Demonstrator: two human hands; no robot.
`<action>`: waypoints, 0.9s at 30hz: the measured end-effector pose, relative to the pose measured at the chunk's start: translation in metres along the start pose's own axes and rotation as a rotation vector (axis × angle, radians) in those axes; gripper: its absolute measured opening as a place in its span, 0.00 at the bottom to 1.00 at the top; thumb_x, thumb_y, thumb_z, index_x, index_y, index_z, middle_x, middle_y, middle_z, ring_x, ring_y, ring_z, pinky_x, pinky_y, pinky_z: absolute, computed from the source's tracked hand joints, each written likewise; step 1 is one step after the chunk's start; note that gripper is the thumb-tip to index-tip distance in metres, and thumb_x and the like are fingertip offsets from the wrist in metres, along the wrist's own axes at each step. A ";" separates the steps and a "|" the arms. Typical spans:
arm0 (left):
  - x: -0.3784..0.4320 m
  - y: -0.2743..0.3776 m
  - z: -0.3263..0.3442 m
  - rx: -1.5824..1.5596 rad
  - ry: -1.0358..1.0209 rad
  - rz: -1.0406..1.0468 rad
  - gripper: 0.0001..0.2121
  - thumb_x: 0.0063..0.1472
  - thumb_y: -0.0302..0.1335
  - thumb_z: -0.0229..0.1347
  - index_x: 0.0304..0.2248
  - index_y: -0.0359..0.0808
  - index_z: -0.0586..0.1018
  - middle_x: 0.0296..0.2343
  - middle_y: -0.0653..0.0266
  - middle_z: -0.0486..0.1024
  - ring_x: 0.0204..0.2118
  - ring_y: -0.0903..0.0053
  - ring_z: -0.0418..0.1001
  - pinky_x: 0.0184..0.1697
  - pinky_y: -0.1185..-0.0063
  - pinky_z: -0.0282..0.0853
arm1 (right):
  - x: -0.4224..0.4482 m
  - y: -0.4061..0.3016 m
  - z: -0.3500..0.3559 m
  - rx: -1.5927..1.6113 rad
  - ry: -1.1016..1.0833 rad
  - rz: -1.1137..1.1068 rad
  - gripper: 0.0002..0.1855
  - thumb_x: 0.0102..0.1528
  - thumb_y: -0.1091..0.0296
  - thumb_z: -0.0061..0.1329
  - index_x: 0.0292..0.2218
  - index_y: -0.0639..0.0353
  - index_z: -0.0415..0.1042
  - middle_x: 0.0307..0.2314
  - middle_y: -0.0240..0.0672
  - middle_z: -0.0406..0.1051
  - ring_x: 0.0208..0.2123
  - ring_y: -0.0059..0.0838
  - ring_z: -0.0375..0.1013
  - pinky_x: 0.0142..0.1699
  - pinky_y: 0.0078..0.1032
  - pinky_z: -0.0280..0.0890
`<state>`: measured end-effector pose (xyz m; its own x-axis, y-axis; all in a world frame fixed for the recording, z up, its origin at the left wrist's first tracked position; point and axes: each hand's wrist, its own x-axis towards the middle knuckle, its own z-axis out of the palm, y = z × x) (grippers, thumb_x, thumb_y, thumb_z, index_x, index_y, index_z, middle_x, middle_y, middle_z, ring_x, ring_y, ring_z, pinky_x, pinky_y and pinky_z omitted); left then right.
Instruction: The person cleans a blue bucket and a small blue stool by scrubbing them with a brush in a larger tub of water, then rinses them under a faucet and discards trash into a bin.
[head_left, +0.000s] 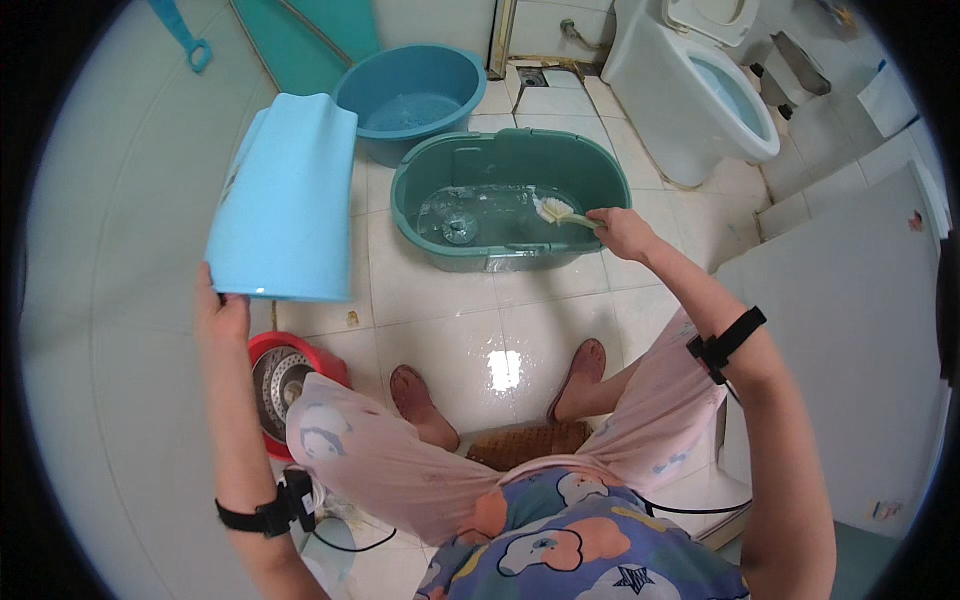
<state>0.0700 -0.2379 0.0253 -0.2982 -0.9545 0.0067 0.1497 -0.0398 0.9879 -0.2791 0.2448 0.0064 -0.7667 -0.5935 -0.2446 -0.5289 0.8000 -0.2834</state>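
A light blue plastic bin (289, 202) is raised at the left, tilted, with my left hand (225, 307) gripping its lower edge. My right hand (624, 234) holds the pale green handle of a scrub brush (556, 211) over the right side of a green plastic tub (510, 259). The white bristles are at the water in that tub. A round, clear fitting (459, 226) shows at the left of the tub's floor. Whether the bin holds anything is hidden.
A blue basin (472, 90) with sudsy water stands behind the tub. At the back right is a toilet (675, 97). A red bucket (334, 364) with a metal spinner basket stands by my left knee. A woven stool (525, 446) is beneath me, and a floor drain (532, 77) lies behind.
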 end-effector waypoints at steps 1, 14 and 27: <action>-0.008 -0.002 0.001 0.728 -0.111 0.362 0.15 0.64 0.27 0.42 0.48 0.29 0.66 0.45 0.58 0.69 0.48 0.72 0.67 0.50 0.77 0.66 | 0.010 0.002 0.001 -0.006 -0.013 0.000 0.18 0.51 0.68 0.43 0.45 0.54 0.71 0.37 0.43 0.72 0.40 0.44 0.71 0.46 0.35 0.66; -0.014 -0.009 0.057 -0.370 0.346 -0.766 0.09 0.65 0.28 0.41 0.36 0.32 0.71 0.30 0.65 0.73 0.28 0.81 0.72 0.26 0.84 0.72 | 0.059 0.095 0.127 0.489 -0.362 0.408 0.21 0.58 0.68 0.39 0.53 0.46 0.64 0.29 0.38 0.72 0.27 0.32 0.70 0.30 0.27 0.65; -0.017 -0.003 0.055 -0.485 0.705 -0.836 0.13 0.66 0.29 0.37 0.44 0.31 0.68 0.42 0.57 0.70 0.45 0.67 0.70 0.48 0.69 0.70 | -0.032 -0.253 -0.018 0.880 -0.308 -0.246 0.27 0.57 0.77 0.40 0.56 0.44 0.59 0.26 0.27 0.63 0.28 0.14 0.59 0.37 0.14 0.59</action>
<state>0.0232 -0.2050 0.0311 0.0876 -0.5255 -0.8463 0.5412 -0.6881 0.4833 -0.1273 0.0625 0.1026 -0.4754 -0.8332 -0.2825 -0.1035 0.3718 -0.9225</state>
